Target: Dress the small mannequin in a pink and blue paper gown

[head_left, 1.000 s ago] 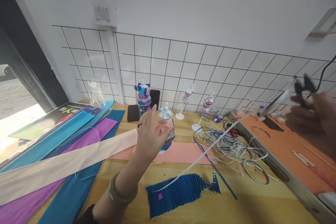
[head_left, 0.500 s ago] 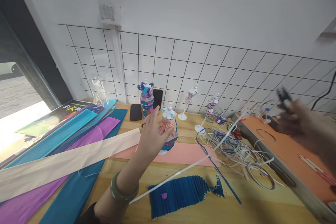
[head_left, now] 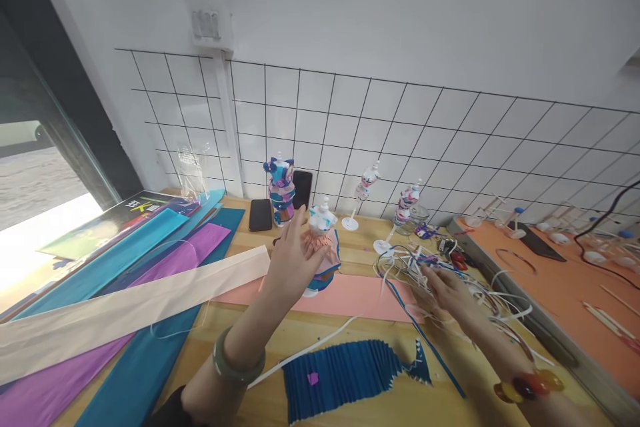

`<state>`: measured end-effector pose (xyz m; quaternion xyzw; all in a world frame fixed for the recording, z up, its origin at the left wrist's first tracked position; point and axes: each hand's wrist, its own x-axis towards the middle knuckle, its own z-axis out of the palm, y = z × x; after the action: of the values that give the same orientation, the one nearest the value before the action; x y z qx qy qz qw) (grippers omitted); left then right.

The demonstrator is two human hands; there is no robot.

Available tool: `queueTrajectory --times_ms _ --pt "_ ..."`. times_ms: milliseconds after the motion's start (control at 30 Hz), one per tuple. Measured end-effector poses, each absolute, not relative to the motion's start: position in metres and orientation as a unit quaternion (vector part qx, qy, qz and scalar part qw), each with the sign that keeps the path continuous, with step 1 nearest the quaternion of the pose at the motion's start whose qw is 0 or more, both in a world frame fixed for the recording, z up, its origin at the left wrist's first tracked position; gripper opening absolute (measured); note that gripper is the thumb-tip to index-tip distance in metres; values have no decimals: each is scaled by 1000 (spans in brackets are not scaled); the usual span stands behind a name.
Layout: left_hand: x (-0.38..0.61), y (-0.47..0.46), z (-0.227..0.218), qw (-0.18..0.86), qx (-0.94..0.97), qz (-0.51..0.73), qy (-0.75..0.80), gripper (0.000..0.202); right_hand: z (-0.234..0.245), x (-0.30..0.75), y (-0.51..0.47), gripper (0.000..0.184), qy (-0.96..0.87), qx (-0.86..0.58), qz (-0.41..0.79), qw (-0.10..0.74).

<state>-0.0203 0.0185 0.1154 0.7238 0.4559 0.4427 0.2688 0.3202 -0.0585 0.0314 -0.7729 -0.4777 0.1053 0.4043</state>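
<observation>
Two-handed work at the surface (head_left: 273, 337), as I follow it remotely through the head camera. The dress form (head_left: 321, 233), with its white torso and pleated peach skirt, stands upright near the middle, just beyond the near edge of the pink sheet (head_left: 355, 293). The left hand (head_left: 293, 257) lies along its left side; this grip is wide, thumb spread from the fingers and crossing before the skirt, though I cannot tell whether it presses there. The right hand (head_left: 445, 287) reaches into the tangled strips (head_left: 397, 260) to the right; whether its grip holds one I cannot tell. Nearer, a white strip (head_left: 310, 350) curves past the blue pleated sheet (head_left: 340, 377). I judge the step in hand to be sorting among the strips while the form is kept guarded; the next move calls for separating one strip cleanly, without dragging its neighbours or jostling the form.
</observation>
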Motion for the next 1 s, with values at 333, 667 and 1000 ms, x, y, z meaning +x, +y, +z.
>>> queueTrajectory --times_ms 333,667,1000 --pt "-18 23 110 283 720 463 434 74 18 288 -60 24 -622 -716 110 298" --pt "-19 20 112 316 706 482 411 66 104 196 -33 36 -712 -581 112 378" --pt "-24 18 119 438 672 506 317 74 138 155 -10 28 -702 -483 249 460"
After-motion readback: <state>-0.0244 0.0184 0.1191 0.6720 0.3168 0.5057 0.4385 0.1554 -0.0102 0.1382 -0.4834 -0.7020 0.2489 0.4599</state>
